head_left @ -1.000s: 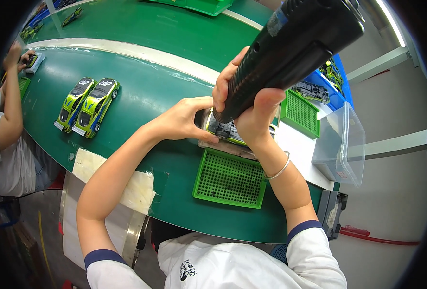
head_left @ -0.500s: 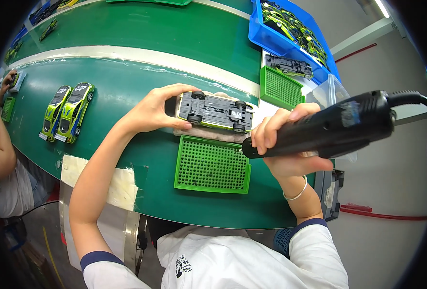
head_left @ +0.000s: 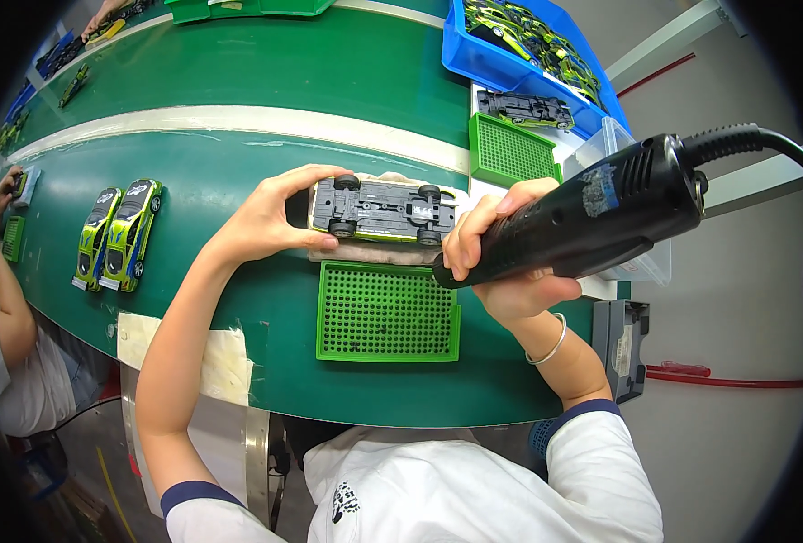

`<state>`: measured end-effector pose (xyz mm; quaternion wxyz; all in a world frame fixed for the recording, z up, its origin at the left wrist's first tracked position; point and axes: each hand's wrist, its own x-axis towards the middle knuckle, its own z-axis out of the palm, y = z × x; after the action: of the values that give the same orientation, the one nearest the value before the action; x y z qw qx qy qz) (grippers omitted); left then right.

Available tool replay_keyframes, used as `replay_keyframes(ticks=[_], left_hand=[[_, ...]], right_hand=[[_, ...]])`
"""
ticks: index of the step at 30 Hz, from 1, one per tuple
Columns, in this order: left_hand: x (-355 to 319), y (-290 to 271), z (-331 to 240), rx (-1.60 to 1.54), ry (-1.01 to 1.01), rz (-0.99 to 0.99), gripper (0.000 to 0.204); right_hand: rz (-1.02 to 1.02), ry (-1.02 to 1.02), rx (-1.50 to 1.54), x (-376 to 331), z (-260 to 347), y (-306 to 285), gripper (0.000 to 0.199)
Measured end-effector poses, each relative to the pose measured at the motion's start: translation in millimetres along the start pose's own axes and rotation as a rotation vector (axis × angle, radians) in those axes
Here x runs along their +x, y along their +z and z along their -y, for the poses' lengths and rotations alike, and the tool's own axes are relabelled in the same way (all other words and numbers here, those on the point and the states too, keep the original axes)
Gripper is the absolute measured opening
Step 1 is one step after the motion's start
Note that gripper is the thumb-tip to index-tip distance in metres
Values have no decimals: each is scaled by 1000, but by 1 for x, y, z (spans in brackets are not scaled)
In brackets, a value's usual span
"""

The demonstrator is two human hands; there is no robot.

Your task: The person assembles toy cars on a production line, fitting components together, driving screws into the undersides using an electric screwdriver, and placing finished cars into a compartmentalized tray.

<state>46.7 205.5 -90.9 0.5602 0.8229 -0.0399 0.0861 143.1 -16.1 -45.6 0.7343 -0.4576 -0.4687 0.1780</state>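
Note:
An upside-down toy car lies on a pale padded rest, its black underside and wheels facing up. My left hand grips its left end, thumb on the near side and fingers on the far side. In my right hand is a black corded electric screwdriver, held slanting with its front end low by the car's right end. Its tip is hidden from view. Just nearer than the rest lies a green perforated tray with small dark bits in some holes.
Two green toy cars stand upright at the left. A blue bin heaped with cars is at the far right, beside another overturned car and a second green tray. Another person's arm shows at the far left.
The whole view has shifted slightly, so things sit a little further left. The screwdriver's rear end tilts a bit more upward. Both hands keep their hold.

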Motion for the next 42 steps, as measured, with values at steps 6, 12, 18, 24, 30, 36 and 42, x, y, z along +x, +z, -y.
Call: replay_keyframes(ticks=[6, 12, 18, 24, 30, 36, 42], left_hand=[[-1, -2, 2, 27, 5, -1, 66], [2, -1, 2, 17, 11, 4, 66], [0, -1, -1, 23, 10, 0, 65], [0, 0, -1, 32, 12, -7, 64], [1, 0, -2, 36, 8, -12, 64], [4, 2, -2, 26, 5, -10, 65], [-5, 2, 1, -108, 61, -111, 64]], right_hand=[[60, -225, 78, 20, 19, -3, 83], [28, -309, 8, 50, 33, -19, 84], [-30, -120, -116, 49, 10, -18, 77], [-48, -66, -153, 46, 1, -20, 74], [-30, -48, -165, 48, -1, -18, 72], [-34, -46, -143, 49, 1, -22, 76], [-22, -262, 49, 62, 29, -19, 90]])
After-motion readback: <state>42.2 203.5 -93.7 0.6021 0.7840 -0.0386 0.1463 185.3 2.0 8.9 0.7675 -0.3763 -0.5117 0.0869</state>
